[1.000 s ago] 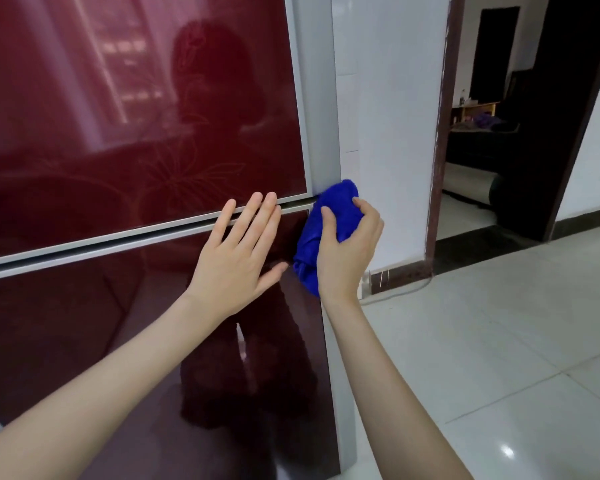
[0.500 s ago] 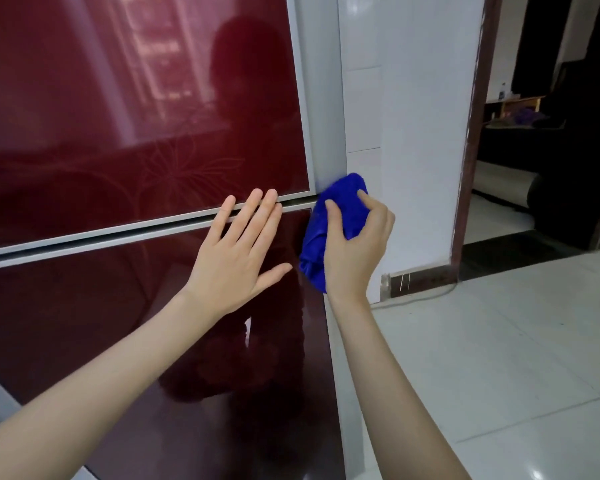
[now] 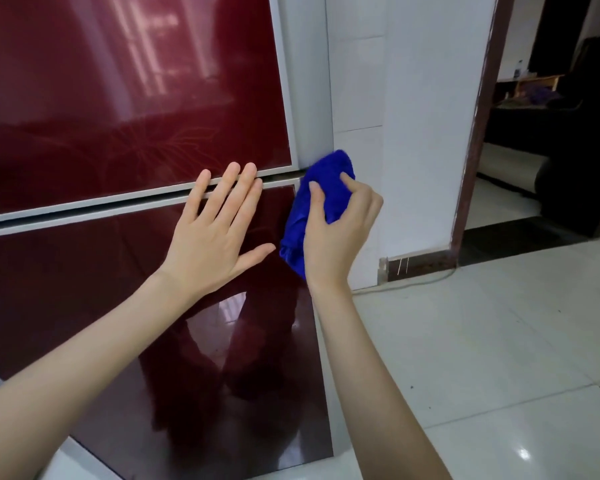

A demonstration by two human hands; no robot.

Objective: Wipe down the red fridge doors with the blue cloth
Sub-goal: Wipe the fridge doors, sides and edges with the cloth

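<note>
**White tiles, red fridge, blue cloth at the door edge**

Glossy white floor tiles [image 3: 482,358] run from the foot of the fridge to a dark-framed doorway [image 3: 534,150] on the right, and a white wall [image 3: 423,133] stands between the two. A pale cable [image 3: 413,285] lies along the floor at the base of that wall.

From the head camera, the fridge fills the left half of the view. Its upper door [image 3: 118,98] is a shiny deep red with a faint flower pattern and reflects a bright window. The lower door [image 3: 66,289] is a darker red and mirrors the person's legs. Silver trim [image 3: 84,211] borders both doors along the narrow gap where they meet. The fridge's pale side panel [image 3: 309,98] faces the wall.

The blue cloth [image 3: 326,178] is bunched into a thick wad. It sits at the right-hand edge of the fridge, level with the gap between the doors, and hangs a little way down beside the lower door.

The right hand [image 3: 340,237] grips the cloth, with the thumb on its near face and the fingers curled round its far side.

The left hand [image 3: 215,237] holds nothing. It lies flat on the lower door, fingers straight and close together, thumb spread towards the cloth. Its fingertips cross the gap onto the upper door's bottom trim.
</note>
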